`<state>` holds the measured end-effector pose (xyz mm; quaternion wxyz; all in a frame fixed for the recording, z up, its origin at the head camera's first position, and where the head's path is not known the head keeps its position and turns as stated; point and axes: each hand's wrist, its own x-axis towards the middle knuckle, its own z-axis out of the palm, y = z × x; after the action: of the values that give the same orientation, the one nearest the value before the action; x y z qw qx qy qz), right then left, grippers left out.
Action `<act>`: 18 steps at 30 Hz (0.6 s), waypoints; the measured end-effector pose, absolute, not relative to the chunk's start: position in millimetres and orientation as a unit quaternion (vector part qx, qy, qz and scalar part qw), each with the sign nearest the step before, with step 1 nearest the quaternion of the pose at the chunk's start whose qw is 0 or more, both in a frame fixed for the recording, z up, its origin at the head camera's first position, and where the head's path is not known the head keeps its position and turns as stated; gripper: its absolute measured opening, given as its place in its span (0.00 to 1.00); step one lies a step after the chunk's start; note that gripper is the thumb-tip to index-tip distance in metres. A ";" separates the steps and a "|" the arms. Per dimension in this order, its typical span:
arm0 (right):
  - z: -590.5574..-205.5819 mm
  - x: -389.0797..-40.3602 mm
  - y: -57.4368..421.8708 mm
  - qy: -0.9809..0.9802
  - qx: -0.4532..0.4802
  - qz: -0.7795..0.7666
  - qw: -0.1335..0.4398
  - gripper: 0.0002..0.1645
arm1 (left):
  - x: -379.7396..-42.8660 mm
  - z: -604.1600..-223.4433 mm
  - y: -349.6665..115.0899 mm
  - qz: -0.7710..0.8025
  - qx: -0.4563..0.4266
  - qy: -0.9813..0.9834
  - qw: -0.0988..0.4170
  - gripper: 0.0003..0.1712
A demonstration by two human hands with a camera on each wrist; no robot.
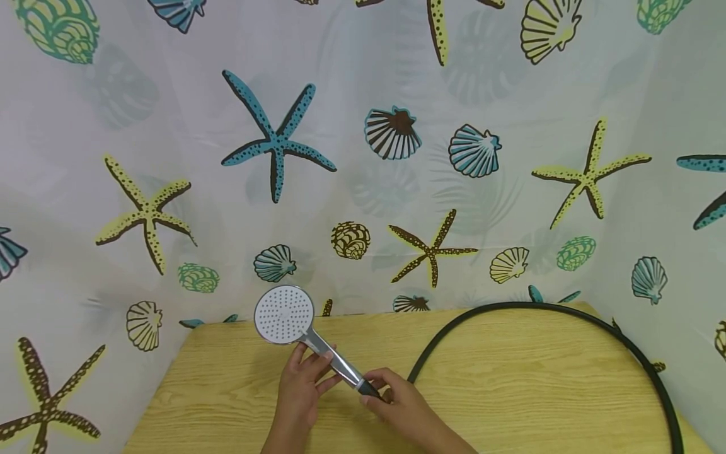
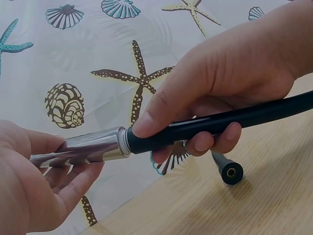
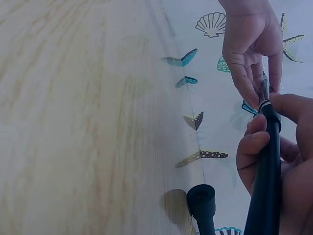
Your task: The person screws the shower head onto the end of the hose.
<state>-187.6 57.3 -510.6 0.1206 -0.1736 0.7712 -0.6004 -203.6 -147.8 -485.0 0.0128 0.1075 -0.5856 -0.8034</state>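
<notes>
Hold on a shower head and its hose. The shower head [image 1: 283,314], its pale nozzle face turned toward the head camera, is held above the worktop, to the left of the right hand. The left hand [image 1: 299,384] is closed round the metal handle [image 1: 334,360], thumb on one side and fingers curved beneath. The right hand [image 1: 399,403] grips the black hose [image 2: 186,129] just below the joint, thumb above and fingertips folded under. Handle and hose end meet in line; a narrow pale ring [image 2: 124,139] shows between them in the left wrist view, though whether the joint is tight cannot be told. Gripping close on both sides of the joint probably serves to keep the two parts aligned and to let one be turned against the other. A second black end [image 2: 232,173], with a brass-coloured core, appears to rest on the worktop near the right hand. In the head view, black tubing arcs across the right side and leaves the frame. The worktop [image 1: 510,378] is light, grained wood. Behind it and at both sides hangs a white cloth [image 1: 351,63] printed with starfish [image 1: 277,144] and shells [image 1: 394,133].
</notes>
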 end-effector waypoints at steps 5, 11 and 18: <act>-510.5 -187.9 57.8 0.775 -0.175 -0.596 0.121 0.20 | -203.9 -486.1 -148.5 -0.805 0.107 -0.584 0.011 0.38; -512.9 -188.9 57.8 0.775 -0.178 -0.594 0.118 0.19 | -204.4 -486.7 -148.7 -0.806 0.109 -0.582 0.009 0.38; -515.4 -189.5 57.8 0.775 -0.179 -0.595 0.117 0.18 | -205.0 -486.8 -148.4 -0.803 0.111 -0.585 0.011 0.38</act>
<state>-189.5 57.8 -515.4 0.1168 -0.1793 0.7748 -0.5949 -205.0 -148.4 -486.8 0.0113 0.1107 -0.5852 -0.8032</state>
